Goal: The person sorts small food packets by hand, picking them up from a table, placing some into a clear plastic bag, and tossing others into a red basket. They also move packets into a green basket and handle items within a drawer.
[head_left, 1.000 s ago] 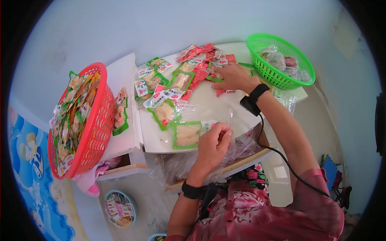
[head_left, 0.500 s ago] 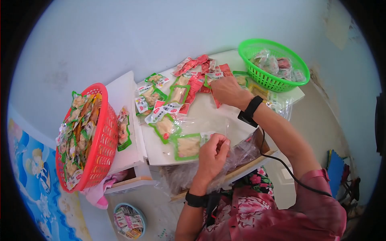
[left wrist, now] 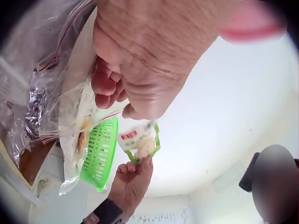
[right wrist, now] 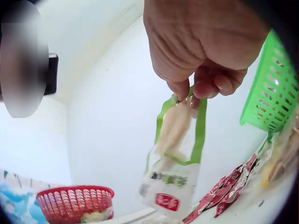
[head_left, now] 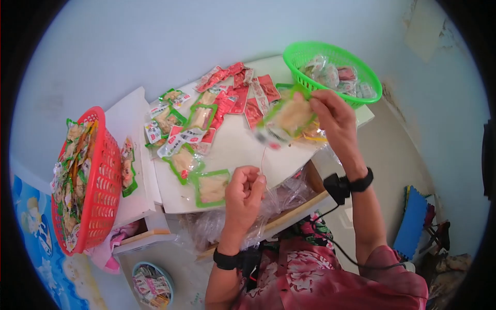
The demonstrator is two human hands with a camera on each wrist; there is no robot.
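My right hand (head_left: 336, 116) pinches a green-edged food packet (head_left: 294, 114) by its top end and holds it up over the right side of the table. Pale food shows through its window, and its white printed end hangs down in the right wrist view. My left hand (head_left: 244, 194), at the table's front edge, pinches a clear zip bag with a red line (left wrist: 111, 114) between thumb and fingers. Most of that bag is too transparent to make out. Just left of this hand lies another green-edged packet (head_left: 213, 187). Red packets (head_left: 253, 98) and more green-edged ones (head_left: 183, 161) are spread behind.
A green basket (head_left: 369, 98) with bagged packets stands at the back right. At the left is a red basket (head_left: 98, 206) full of packets. Clear bags (head_left: 206, 230) fill an open drawer below the table's front edge. A small bucket (head_left: 170, 281) sits on the floor.
My right hand reached into the pile, took hold of a green-edged packet and lifted it toward me and to the right. My left hand keeps its pinch on the zip bag.
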